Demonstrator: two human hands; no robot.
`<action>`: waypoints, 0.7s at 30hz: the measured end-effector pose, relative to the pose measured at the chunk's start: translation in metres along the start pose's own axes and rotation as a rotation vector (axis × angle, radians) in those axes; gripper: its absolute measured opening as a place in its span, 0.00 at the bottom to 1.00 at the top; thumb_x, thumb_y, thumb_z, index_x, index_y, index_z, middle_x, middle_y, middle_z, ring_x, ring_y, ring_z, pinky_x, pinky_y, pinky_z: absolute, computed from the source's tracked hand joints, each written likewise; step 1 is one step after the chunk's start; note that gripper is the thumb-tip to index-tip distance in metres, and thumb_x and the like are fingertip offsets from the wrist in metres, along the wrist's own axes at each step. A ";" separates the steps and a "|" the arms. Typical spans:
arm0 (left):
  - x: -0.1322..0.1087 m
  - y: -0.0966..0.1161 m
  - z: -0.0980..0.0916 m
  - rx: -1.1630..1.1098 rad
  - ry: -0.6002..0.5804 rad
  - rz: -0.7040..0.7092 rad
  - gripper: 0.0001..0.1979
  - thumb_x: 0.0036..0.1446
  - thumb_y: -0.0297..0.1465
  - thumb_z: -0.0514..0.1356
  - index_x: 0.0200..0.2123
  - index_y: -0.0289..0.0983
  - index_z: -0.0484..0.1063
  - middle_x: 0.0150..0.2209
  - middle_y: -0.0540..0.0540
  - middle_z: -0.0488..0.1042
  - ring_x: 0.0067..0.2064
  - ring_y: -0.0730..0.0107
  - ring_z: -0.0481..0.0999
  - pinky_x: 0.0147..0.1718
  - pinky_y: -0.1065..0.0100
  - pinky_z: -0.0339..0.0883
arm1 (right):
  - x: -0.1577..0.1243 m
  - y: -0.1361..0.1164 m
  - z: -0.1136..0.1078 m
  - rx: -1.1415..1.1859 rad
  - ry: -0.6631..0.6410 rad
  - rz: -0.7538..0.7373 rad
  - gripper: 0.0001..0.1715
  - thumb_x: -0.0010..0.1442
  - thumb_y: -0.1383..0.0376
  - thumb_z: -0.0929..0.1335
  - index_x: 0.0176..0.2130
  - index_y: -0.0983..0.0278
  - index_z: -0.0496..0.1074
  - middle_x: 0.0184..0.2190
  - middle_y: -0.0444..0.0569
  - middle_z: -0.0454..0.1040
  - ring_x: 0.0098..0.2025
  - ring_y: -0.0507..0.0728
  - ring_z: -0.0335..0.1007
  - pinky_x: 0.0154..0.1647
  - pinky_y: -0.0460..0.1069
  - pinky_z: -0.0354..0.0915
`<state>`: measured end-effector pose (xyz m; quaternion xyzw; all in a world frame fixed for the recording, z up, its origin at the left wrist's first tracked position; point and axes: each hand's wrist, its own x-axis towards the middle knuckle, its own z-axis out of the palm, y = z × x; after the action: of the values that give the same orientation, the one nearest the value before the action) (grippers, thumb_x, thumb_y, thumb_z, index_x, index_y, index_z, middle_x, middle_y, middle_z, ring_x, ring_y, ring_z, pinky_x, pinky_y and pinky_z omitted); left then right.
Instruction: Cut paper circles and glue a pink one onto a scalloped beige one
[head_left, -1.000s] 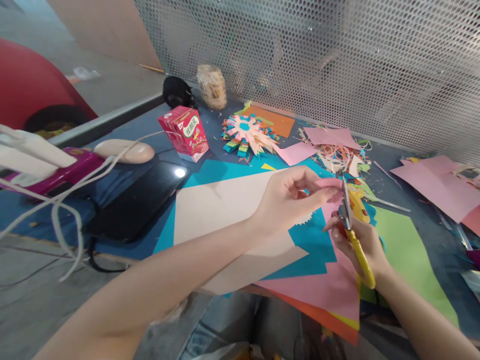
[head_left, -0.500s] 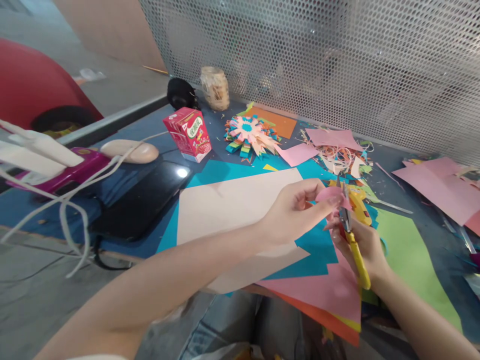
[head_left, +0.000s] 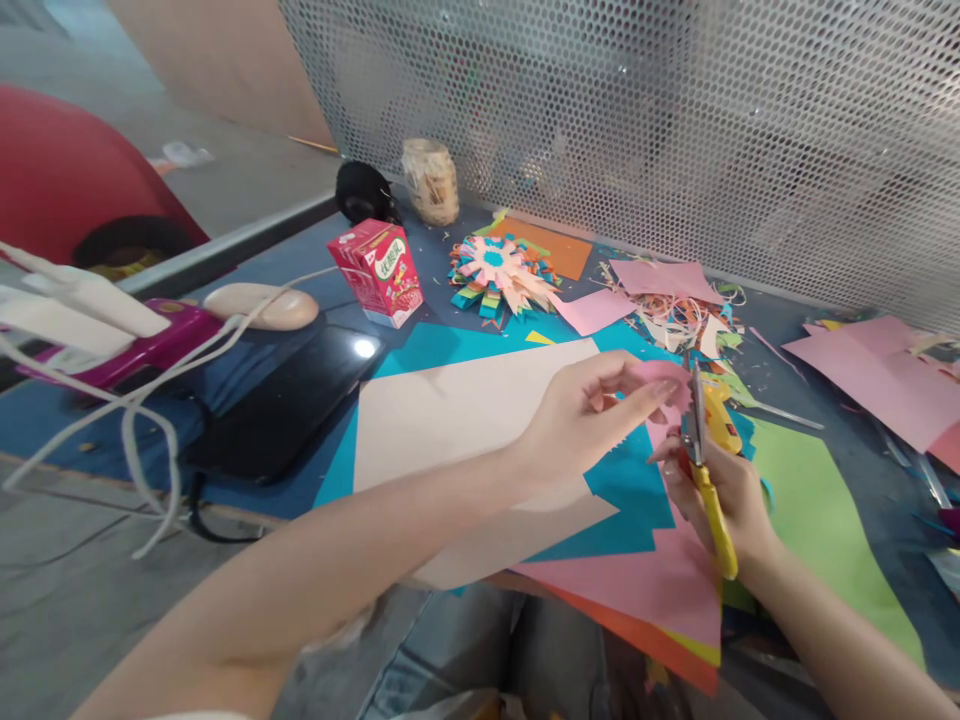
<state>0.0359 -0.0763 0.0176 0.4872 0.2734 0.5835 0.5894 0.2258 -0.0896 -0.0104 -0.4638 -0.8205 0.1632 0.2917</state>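
My left hand [head_left: 600,410] pinches a small piece of pink paper [head_left: 660,374] between thumb and fingers, over the right part of the paper stack. Around the yellow handles of a pair of scissors [head_left: 708,500] my right hand [head_left: 731,495] is closed. The blades point up and away from me, close beside the pink piece's right edge. Beneath my hands lie a large pale pink sheet [head_left: 457,400], a blue sheet [head_left: 630,480] and a pink sheet [head_left: 637,590]. A yellow glue gun [head_left: 721,415] shows partly behind my right hand.
Layered paper flowers [head_left: 495,262] sit near the perforated metal screen [head_left: 637,120], beside paper scraps [head_left: 686,320]. To the left are a red drink carton [head_left: 382,275], a black phone or power bank [head_left: 281,420], a mouse [head_left: 262,305] and a cabled power strip [head_left: 150,340]. Green paper [head_left: 817,510] lies right.
The scissors' blades have moved slightly right, off the pink piece they overlapped before. My left hand has turned the piece a little and raised it slightly.
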 end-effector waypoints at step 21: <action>0.003 0.004 -0.001 -0.106 0.101 0.046 0.16 0.47 0.33 0.69 0.33 0.37 0.64 0.27 0.50 0.74 0.28 0.70 0.77 0.14 0.76 0.69 | -0.006 0.015 0.007 0.174 -0.027 0.111 0.18 0.63 0.53 0.64 0.29 0.62 0.71 0.11 0.37 0.58 0.13 0.50 0.58 0.17 0.45 0.60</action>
<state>0.0337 -0.0737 0.0215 0.4316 0.2600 0.6344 0.5862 0.2334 -0.0870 -0.0256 -0.4793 -0.7800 0.2558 0.3104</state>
